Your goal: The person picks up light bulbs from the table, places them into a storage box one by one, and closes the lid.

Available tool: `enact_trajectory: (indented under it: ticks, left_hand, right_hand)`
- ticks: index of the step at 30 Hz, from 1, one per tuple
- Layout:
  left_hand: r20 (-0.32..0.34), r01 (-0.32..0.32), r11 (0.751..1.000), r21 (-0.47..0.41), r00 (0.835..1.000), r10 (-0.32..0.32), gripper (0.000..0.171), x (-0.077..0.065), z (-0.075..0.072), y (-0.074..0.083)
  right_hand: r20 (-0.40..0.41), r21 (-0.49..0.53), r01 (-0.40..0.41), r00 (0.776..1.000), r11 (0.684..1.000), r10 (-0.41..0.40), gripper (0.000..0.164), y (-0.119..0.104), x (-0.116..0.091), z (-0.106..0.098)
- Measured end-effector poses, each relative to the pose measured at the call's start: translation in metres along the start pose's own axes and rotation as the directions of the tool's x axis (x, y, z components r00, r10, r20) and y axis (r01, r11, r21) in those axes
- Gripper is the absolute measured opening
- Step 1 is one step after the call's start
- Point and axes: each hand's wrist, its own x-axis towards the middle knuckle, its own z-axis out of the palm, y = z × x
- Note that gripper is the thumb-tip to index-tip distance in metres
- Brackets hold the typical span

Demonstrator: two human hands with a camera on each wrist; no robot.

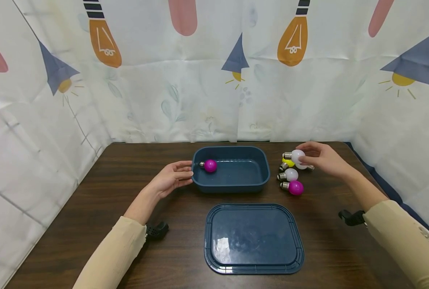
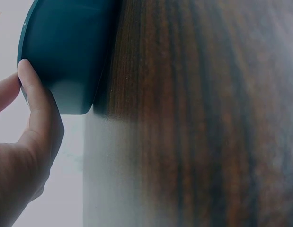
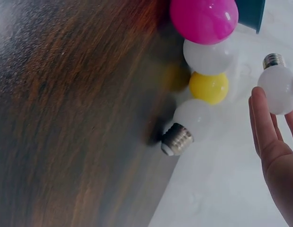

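My right hand (image 1: 317,156) pinches a white light bulb (image 3: 277,89) by its globe, its metal screw base pointing left in the head view. Below it on the table are a yellow bulb (image 3: 209,88), two white bulbs, one nearer me (image 1: 291,174), and a magenta bulb (image 1: 295,188). The dark blue box (image 1: 232,188) holds another magenta bulb (image 1: 210,165) near its left end. With its thumb and fingers at the rim, my left hand (image 1: 171,178) holds the box's left end.
A dark blue lid (image 1: 254,239) lies flat on the brown wooden table (image 1: 156,257), in front of the box. Printed white cloth (image 1: 207,100) hangs behind the table and at both sides.
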Motion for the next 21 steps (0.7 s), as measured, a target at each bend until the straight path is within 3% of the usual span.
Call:
enact_trajectory:
  ticks: [21]
  left_hand:
    - [-0.016, 0.001, 1.0, -0.014, 1.0, -0.002, 0.056, 0.001, 0.0, -0.001]
  right_hand:
    - [0.043, 0.084, 0.047, 0.998, 0.995, -0.051, 0.044, -0.018, 0.011, 0.016]
